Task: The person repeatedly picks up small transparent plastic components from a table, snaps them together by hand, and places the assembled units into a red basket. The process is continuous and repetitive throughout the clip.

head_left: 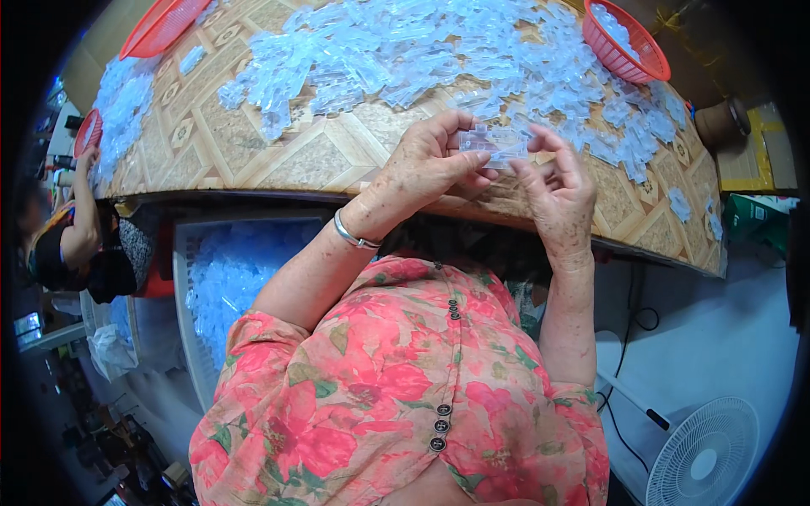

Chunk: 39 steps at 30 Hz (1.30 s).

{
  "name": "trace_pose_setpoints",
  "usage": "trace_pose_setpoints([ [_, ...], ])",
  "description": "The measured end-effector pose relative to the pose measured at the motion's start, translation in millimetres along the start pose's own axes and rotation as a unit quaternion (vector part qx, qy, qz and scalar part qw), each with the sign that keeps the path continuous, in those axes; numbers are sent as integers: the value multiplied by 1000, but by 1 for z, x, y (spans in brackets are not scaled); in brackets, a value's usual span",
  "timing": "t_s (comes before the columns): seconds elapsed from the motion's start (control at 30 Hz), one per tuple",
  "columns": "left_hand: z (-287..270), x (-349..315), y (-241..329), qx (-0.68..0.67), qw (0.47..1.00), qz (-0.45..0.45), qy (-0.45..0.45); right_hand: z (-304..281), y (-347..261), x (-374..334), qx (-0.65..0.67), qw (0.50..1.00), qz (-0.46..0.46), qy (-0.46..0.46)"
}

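A small clear plastic piece [498,145], flat and roughly rectangular with notched edges, is held up over the table's near edge. My left hand [434,160] pinches its left end between thumb and fingers. At the other end, my right hand [557,181] has its thumb and forefinger curled around the right edge of the piece. Behind my hands, a wide spread of similar clear plastic pieces [380,55] covers the far part of the table [312,156]. A silver bracelet sits on my left wrist.
A red basket [629,51] with clear pieces stands far right; another red basket [160,29] is far left. A white crate [181,278] full of clear pieces is below the table's edge. A co-worker [80,232] holds a small red basket [89,133]. A white fan [704,460] stands lower right.
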<state>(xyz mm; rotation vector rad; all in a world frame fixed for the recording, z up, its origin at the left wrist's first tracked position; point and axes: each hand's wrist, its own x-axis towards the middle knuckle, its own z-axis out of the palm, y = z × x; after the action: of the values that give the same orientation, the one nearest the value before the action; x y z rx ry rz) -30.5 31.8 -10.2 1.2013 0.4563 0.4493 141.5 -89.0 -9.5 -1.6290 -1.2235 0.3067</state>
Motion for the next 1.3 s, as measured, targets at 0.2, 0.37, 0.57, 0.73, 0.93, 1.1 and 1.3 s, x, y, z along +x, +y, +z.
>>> trace_pose_setpoints([
  [0.2,10,1,2,-44,999,-4,18,-35,20,6,-306,944,-95,75],
  [0.37,12,6,-6,-36,998,33,32,-32,37,3,-336,935,-98,63],
  [0.57,11,7,-8,15,995,69,65,-29,37,1,-277,952,-92,88],
  [0.73,13,8,-19,22,991,101,85,-27,33,-2,-210,968,-92,102],
  [0.93,12,6,-19,1,991,106,78,-30,26,-6,-219,967,-97,92],
  [1.1,11,6,-19,-21,992,100,76,-29,23,-8,-156,983,-43,88],
  [1.3,13,4,-15,-15,993,99,64,-27,17,-9,-177,979,-54,84],
])
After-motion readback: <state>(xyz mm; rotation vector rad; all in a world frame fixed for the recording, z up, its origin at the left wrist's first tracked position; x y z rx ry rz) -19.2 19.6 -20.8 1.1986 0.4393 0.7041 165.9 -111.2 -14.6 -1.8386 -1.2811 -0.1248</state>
